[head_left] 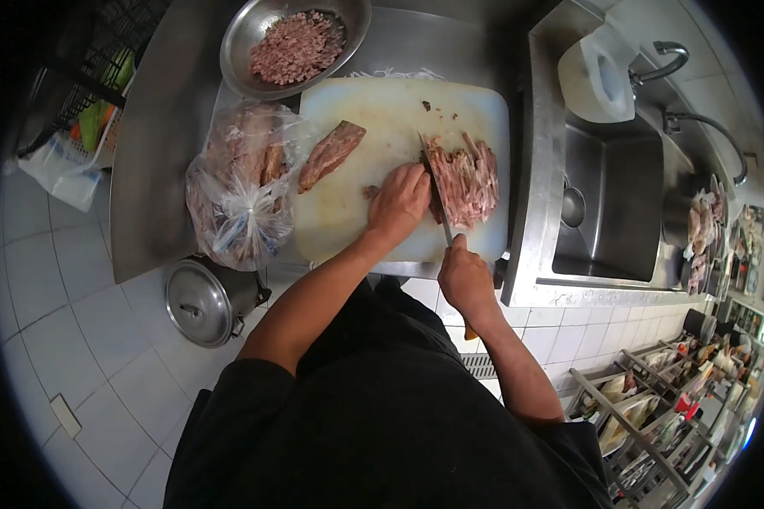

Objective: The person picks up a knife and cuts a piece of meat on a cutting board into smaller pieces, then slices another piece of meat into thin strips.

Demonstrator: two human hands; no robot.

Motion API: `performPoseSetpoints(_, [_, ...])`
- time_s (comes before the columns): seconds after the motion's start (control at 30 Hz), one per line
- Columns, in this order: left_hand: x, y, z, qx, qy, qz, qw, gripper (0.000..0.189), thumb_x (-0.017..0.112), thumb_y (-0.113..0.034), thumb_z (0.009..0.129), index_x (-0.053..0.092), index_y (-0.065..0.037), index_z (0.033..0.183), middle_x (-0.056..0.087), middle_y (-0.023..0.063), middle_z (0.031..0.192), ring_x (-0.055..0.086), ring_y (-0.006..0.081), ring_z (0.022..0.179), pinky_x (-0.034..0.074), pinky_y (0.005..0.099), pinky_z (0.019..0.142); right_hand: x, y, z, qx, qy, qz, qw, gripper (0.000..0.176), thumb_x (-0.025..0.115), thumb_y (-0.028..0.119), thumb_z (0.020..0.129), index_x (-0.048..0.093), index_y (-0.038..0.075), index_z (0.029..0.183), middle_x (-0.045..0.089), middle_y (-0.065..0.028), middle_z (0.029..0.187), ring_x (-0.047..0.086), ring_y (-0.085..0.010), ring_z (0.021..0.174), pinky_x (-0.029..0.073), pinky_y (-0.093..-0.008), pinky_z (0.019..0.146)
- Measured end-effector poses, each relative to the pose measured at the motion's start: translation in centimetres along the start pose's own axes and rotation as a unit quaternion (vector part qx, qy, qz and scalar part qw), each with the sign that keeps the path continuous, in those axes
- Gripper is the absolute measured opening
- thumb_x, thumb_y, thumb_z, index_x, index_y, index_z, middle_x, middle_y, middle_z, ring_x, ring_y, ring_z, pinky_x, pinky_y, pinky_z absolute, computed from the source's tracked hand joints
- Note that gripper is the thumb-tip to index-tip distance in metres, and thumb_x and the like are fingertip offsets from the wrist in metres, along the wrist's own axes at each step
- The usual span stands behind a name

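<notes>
On a pale cutting board [356, 110] lies a heap of meat cut in strips [467, 182], at its right side. My right hand [467, 276] is closed round the handle of a knife [437, 191], whose blade stands along the left edge of the strips. Just left of the blade, my left hand [401, 199] has its fingers curled and pressed on a piece of meat, mostly hidden under them. A separate long meat piece [332, 156] rests on the board's left part. Beside the board is a clear plastic bag [250, 191] with more meat inside.
A metal bowl [236, 61] of diced meat stands behind the board. To the right are a sink [611, 204] and a white plastic container [594, 81]. A lidded pot [197, 301] sits below the counter's left front edge. Shelves [637, 407] hold various items at the lower right.
</notes>
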State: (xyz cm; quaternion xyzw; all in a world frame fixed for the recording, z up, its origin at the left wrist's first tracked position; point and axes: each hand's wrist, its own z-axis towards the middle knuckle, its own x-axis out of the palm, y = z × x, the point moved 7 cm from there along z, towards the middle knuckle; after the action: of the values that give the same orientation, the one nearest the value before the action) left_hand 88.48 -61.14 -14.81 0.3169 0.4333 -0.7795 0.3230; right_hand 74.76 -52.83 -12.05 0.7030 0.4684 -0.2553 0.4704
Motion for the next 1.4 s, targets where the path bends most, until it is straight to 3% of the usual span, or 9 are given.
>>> performPoseSetpoints(0.13, [-0.2,-0.2,0.2,0.007,-0.007,0.000,1.000,0.021,0.065,-0.009,0.085,0.063,0.000,0.104,0.059,0.0139,0.119,0.057,0.0331,0.115,0.049,0.0436,0.098,0.2,0.3,1.8,-0.001,0.009,-0.022,1.000,0.020,0.047,0.014,0.099,0.047,-0.005,0.107,0.066,-0.0336,0.080,0.065,-0.0541,0.080,0.051,-0.0610,0.076])
performPoseSetpoints(0.23, [-0.4,0.0,0.1,0.007,-0.008,0.002,1.000,0.021,0.065,-0.010,0.086,0.063,0.000,0.104,0.059,0.0139,0.119,0.057,0.0332,0.115,0.050,0.0432,0.098,0.1,1.3,4.7,-0.062,-0.060,-0.010,0.996,0.022,0.048,0.012,0.097,0.047,-0.006,0.109,0.066,-0.0352,0.083,0.066,-0.0535,0.084,0.052,-0.0603,0.077])
performPoseSetpoints(0.43, [-0.6,-0.4,-0.1,0.017,-0.032,-0.001,0.999,0.020,0.062,-0.008,0.087,0.061,0.001,0.105,0.059,0.0151,0.118,0.057,0.0342,0.114,0.049,0.0431,0.099,-0.6,1.8,7.5,-0.116,-0.102,0.030,0.987,0.021,0.049,0.014,0.098,0.047,-0.005,0.108,0.065,-0.0364,0.084,0.065,-0.0528,0.085,0.051,-0.0604,0.077])
performPoseSetpoints(0.7, [-1.2,0.4,0.0,-0.028,-0.072,-0.062,0.995,0.022,0.062,0.002,0.084,0.061,-0.001,0.105,0.059,0.0170,0.113,0.058,0.0390,0.107,0.049,0.0460,0.093,-1.8,1.7,2.8,-0.029,-0.052,0.013,0.998,0.023,0.049,0.020,0.102,0.047,-0.003,0.106,0.066,-0.0360,0.086,0.065,-0.0542,0.086,0.050,-0.0616,0.080])
performPoseSetpoints(0.93, [-1.2,-0.2,-0.1,0.011,-0.059,-0.036,0.998,0.014,0.063,-0.005,0.085,0.056,-0.001,0.097,0.057,0.0160,0.110,0.058,0.0356,0.108,0.049,0.0450,0.094,-0.3,1.2,2.7,-0.035,-0.043,0.003,0.998,0.023,0.048,0.019,0.101,0.047,-0.003,0.106,0.066,-0.0366,0.088,0.065,-0.0547,0.088,0.050,-0.0611,0.082])
performPoseSetpoints(1.4, [-0.6,-0.3,0.1,0.015,-0.020,-0.019,1.000,0.015,0.064,-0.008,0.084,0.058,-0.001,0.097,0.059,0.0154,0.110,0.058,0.0343,0.106,0.050,0.0450,0.092,-1.2,1.5,3.8,0.019,0.031,-0.019,0.999,0.022,0.045,0.014,0.098,0.047,-0.005,0.108,0.066,-0.0374,0.099,0.065,-0.0548,0.096,0.050,-0.0592,0.090])
